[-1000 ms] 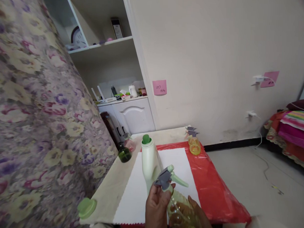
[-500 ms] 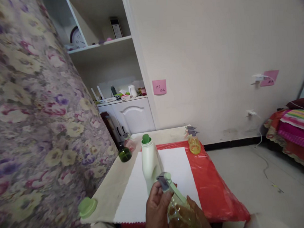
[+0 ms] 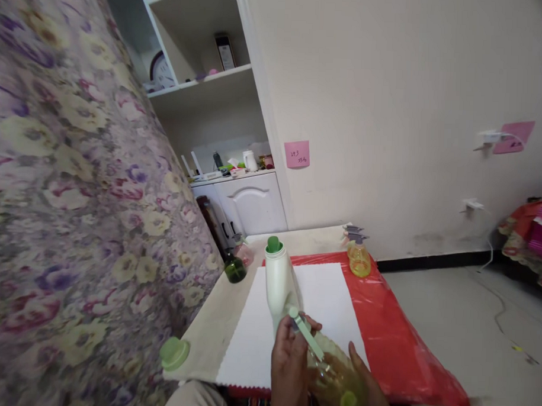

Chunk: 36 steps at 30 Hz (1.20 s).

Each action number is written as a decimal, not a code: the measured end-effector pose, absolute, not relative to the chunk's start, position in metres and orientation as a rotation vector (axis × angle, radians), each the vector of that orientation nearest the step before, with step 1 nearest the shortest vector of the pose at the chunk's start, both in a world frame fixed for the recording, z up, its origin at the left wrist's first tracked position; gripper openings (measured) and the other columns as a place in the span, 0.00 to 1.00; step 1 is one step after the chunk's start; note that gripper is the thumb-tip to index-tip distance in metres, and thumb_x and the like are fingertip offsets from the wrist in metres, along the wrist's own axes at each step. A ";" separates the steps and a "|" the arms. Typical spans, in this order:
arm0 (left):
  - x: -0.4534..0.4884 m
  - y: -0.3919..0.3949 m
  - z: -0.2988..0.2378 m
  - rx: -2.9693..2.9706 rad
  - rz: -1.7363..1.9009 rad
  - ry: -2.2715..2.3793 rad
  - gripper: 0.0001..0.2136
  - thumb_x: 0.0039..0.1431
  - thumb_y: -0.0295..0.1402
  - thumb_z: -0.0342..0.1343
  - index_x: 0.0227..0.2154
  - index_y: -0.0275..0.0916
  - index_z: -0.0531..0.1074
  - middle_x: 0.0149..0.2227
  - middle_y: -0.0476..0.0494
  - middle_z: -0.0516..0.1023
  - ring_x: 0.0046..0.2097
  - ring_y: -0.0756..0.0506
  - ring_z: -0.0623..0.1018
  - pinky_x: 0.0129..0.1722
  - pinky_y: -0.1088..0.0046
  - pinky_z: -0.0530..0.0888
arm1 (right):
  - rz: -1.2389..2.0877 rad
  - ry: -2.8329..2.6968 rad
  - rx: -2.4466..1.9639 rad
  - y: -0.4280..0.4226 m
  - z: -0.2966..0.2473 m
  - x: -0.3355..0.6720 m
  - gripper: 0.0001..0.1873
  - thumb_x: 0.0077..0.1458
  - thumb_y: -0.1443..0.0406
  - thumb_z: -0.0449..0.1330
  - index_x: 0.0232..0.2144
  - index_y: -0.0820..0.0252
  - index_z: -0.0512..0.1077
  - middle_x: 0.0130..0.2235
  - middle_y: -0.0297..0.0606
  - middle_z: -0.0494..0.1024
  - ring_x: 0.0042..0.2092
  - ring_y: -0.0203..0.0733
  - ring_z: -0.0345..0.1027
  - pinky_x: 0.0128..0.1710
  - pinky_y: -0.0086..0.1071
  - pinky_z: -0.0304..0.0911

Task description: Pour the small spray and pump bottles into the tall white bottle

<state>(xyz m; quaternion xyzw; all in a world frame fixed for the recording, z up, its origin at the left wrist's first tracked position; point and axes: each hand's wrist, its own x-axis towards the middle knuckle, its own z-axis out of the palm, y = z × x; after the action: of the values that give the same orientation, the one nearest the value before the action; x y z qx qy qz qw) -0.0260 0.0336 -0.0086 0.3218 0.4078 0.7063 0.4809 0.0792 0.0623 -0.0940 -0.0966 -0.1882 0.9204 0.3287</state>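
At the front of the table my left hand (image 3: pixel 288 360) is closed round the pale green and grey head of a see-through yellowish spray bottle (image 3: pixel 331 366). My right hand (image 3: pixel 366 384) wraps the bottle's body from the right side, partly seen through the plastic. The bottle leans, its head pointing up and to the left. Just beyond it stands a tall pale green detergent bottle (image 3: pixel 278 280), upright, with a darker green spout in its uncapped mouth. Its lower part is hidden behind my left hand. A green cap (image 3: pixel 174 353) lies at the table's near left corner.
A white sheet (image 3: pixel 243 344) lies over red plastic (image 3: pixel 400 332) on the table. Yellow spray bottles (image 3: pixel 360 262) stand at the back right; a dark green bottle (image 3: pixel 235 269) and a pinkish one (image 3: pixel 243 249) at the left. A floral curtain (image 3: pixel 97 220) hangs close on the left.
The spray bottle's head has turned in my left hand, and its grey part is now mostly behind my fingers. The camera has swung slightly left, so the scene sits further right.
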 end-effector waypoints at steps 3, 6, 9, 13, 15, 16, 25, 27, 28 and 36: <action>-0.031 0.033 -0.004 0.749 1.850 1.103 0.13 0.53 0.41 0.62 0.37 0.40 0.71 0.36 0.46 0.76 0.32 0.49 0.74 0.35 0.75 0.70 | 2.329 -0.509 -0.329 0.059 -0.101 0.078 0.28 0.47 0.46 0.64 0.48 0.50 0.71 0.45 0.41 0.79 0.45 0.49 0.74 0.40 0.42 0.69; -0.035 0.032 -0.003 0.740 1.882 1.118 0.14 0.54 0.40 0.61 0.40 0.40 0.70 0.37 0.46 0.76 0.32 0.49 0.73 0.31 0.75 0.69 | 2.162 -0.636 -0.368 0.057 -0.113 0.072 0.36 0.37 0.56 0.74 0.50 0.48 0.68 0.49 0.40 0.77 0.44 0.50 0.74 0.33 0.36 0.70; -0.038 0.031 -0.005 0.788 1.785 1.112 0.14 0.54 0.41 0.61 0.39 0.39 0.71 0.38 0.44 0.76 0.32 0.48 0.73 0.31 0.75 0.69 | 2.214 -0.624 -0.336 0.057 -0.120 0.070 0.34 0.37 0.53 0.72 0.47 0.55 0.70 0.40 0.42 0.80 0.35 0.48 0.77 0.24 0.29 0.67; -0.039 0.032 -0.007 0.824 1.694 1.034 0.14 0.53 0.43 0.61 0.37 0.38 0.74 0.35 0.45 0.76 0.31 0.49 0.72 0.31 0.75 0.68 | 2.466 -0.515 -0.288 0.058 -0.116 0.072 0.35 0.54 0.40 0.53 0.39 0.68 0.74 0.26 0.47 0.80 0.23 0.41 0.74 0.22 0.28 0.64; -0.039 0.033 -0.008 0.799 1.710 1.023 0.14 0.52 0.43 0.62 0.37 0.39 0.74 0.36 0.45 0.77 0.31 0.49 0.72 0.32 0.75 0.67 | 2.471 -0.497 -0.273 0.059 -0.116 0.071 0.36 0.55 0.40 0.50 0.40 0.69 0.74 0.27 0.47 0.81 0.24 0.40 0.74 0.23 0.28 0.65; -0.039 0.033 -0.008 0.780 1.728 1.030 0.14 0.52 0.42 0.62 0.37 0.40 0.73 0.36 0.45 0.77 0.31 0.49 0.72 0.31 0.75 0.67 | 2.450 -0.501 -0.276 0.059 -0.119 0.070 0.36 0.55 0.40 0.51 0.43 0.67 0.73 0.31 0.47 0.82 0.24 0.40 0.74 0.23 0.28 0.65; -0.038 0.030 -0.003 0.792 1.793 1.137 0.16 0.49 0.42 0.64 0.36 0.38 0.74 0.36 0.43 0.78 0.32 0.47 0.73 0.32 0.74 0.68 | 2.272 -0.681 -0.260 0.064 -0.138 0.064 0.31 0.46 0.43 0.63 0.44 0.59 0.72 0.36 0.43 0.81 0.31 0.43 0.76 0.25 0.29 0.66; -0.037 0.029 -0.001 0.828 1.745 1.106 0.15 0.49 0.43 0.63 0.36 0.38 0.74 0.36 0.42 0.78 0.33 0.46 0.74 0.33 0.73 0.69 | 2.389 -0.628 -0.203 0.061 -0.130 0.067 0.34 0.50 0.39 0.55 0.39 0.64 0.75 0.29 0.43 0.81 0.30 0.43 0.76 0.29 0.30 0.67; -0.037 0.028 -0.001 0.831 1.740 1.094 0.16 0.49 0.43 0.63 0.36 0.38 0.74 0.36 0.42 0.78 0.33 0.46 0.74 0.33 0.73 0.69 | 2.426 -0.624 -0.188 0.060 -0.126 0.067 0.36 0.51 0.37 0.53 0.38 0.64 0.76 0.28 0.43 0.81 0.29 0.42 0.75 0.30 0.31 0.67; -0.041 0.028 -0.014 0.728 1.815 1.124 0.17 0.49 0.40 0.64 0.41 0.40 0.73 0.40 0.42 0.78 0.35 0.46 0.76 0.34 0.72 0.71 | 2.261 -0.825 -0.428 0.062 -0.136 0.063 0.38 0.41 0.45 0.67 0.52 0.53 0.66 0.33 0.37 0.80 0.26 0.41 0.75 0.23 0.29 0.66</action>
<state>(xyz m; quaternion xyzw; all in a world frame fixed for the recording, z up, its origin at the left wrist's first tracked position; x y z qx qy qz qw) -0.0407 0.0282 -0.0136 0.2916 0.4502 0.7270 0.4287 0.0628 0.0615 -0.1362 -0.1645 -0.3173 0.8693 0.3414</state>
